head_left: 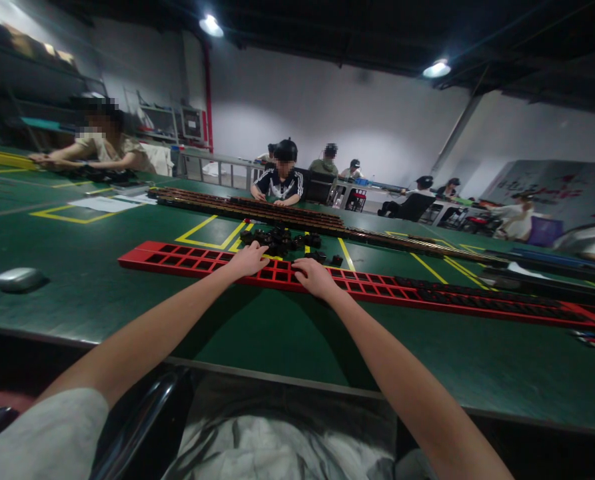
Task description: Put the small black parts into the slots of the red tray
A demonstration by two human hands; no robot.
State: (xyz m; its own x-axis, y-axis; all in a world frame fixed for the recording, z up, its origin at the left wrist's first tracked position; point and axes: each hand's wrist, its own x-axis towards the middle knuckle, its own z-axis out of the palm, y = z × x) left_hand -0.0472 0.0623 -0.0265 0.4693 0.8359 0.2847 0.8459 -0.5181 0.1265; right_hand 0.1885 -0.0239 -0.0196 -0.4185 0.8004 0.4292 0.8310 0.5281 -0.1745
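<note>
A long red frame [197,261] with rows of rectangular openings lies across the green table in front of me. My left hand [250,261] is over its middle, at the near side of a pile of small black parts [280,239]. The thumb and fingertips of this hand look apart, with nothing visible between them. Farther right along the frame, my right hand [314,277] rests with its fingers bent towards the openings. Its fingertips are close together, and anything small between them is hidden. Black pieces [447,292] fill the openings towards the frame's right end.
Behind the pile lie long dark rails [257,210]. A silver-grey rounded object [20,280] sits at the left, and white paper [104,203] lies beyond it. One person [280,181] works across the table, another [110,147] at the left. Coloured items [594,340] lie at the right.
</note>
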